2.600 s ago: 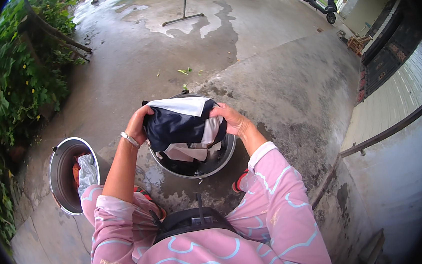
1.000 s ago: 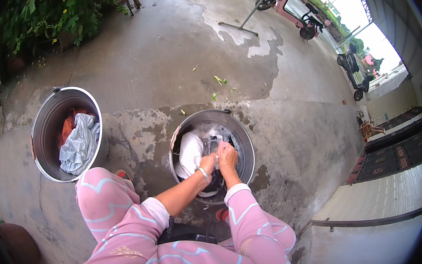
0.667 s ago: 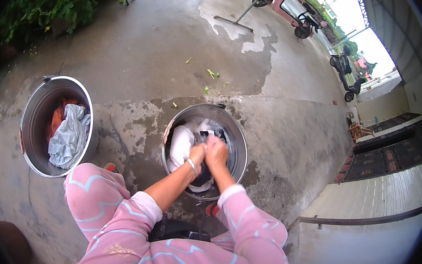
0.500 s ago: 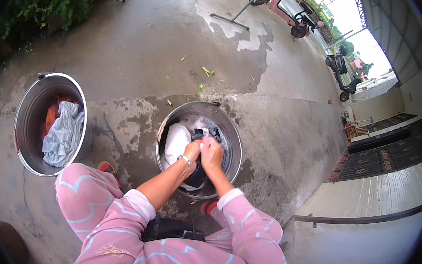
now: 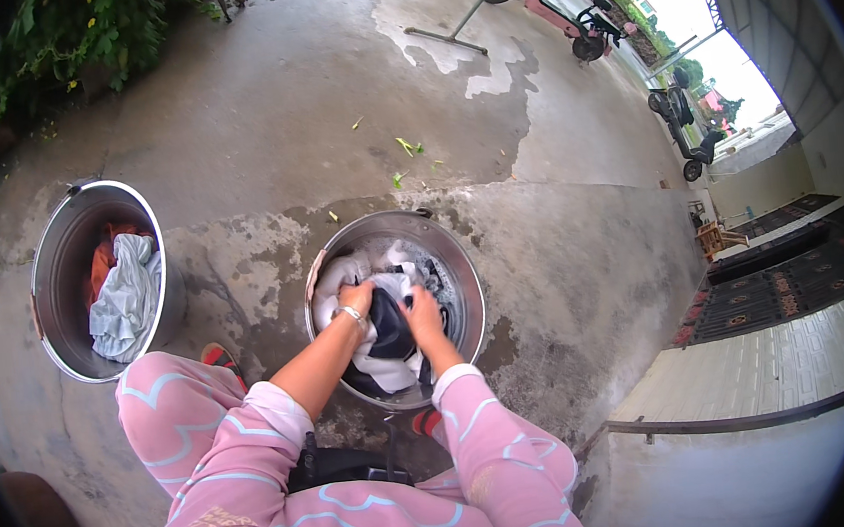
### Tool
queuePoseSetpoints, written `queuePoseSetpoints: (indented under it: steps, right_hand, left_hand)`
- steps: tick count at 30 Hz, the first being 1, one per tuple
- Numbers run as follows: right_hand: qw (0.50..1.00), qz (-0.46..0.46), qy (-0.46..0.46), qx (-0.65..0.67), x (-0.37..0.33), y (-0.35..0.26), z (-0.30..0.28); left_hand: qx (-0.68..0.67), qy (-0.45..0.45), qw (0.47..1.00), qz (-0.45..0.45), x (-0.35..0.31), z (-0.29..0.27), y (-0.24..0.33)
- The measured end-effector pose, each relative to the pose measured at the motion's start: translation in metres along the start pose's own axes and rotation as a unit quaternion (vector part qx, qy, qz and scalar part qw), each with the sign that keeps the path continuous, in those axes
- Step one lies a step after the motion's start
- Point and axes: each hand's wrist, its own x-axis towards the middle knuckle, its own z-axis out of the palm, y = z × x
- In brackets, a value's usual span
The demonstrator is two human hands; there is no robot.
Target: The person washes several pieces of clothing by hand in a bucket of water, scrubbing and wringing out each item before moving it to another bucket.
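A metal bucket (image 5: 467, 278) stands on the ground in front of me, holding sudsy water and wet clothes. Inside it, my left hand (image 5: 356, 297) grips a black-and-white garment (image 5: 391, 328) near its upper left, a bracelet on that wrist. My right hand (image 5: 424, 316) is closed on the right side of the same cloth; its fingertips are partly hidden in the folds. White fabric (image 5: 340, 271) bulges beside my left hand, and dark cloth shows through the foam at the bucket's right side.
To the left stands a second metal bucket (image 5: 168, 276) with a grey-white garment (image 5: 124, 300) and an orange-red cloth (image 5: 101, 264). Wet concrete surrounds both. Farther off are a green bush (image 5: 91, 41), a pink scooter (image 5: 555, 1) and a black scooter (image 5: 683, 125).
My hands were close together on the cloth; now they are apart, the left further left and the right lower. The black-and-white garment is spread wider between them. The view has shifted slightly.
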Motion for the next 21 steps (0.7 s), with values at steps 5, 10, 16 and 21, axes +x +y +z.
queuePoseSetpoints:
  steps: [5,10,16,21]
  right_hand:
    - [0.977,0.154,-0.140,-0.035,-0.002,0.029,0.025]
    - [0.961,0.036,0.027,0.273,-0.003,-0.052,-0.048]
    - [0.980,-0.098,0.004,0.174,-0.052,-0.119,-0.089]
    - [0.984,0.093,0.145,-0.040,-0.021,-0.057,-0.051]
  left_hand:
    - [0.143,0.080,0.984,0.074,-0.061,0.024,0.022]
    - [-0.096,-0.101,0.989,-0.043,-0.032,0.014,0.015]
    - [-0.266,-0.482,0.821,-0.148,-0.023,0.008,0.014]
    - [-0.114,-0.152,0.982,0.020,-0.090,0.044,0.004]
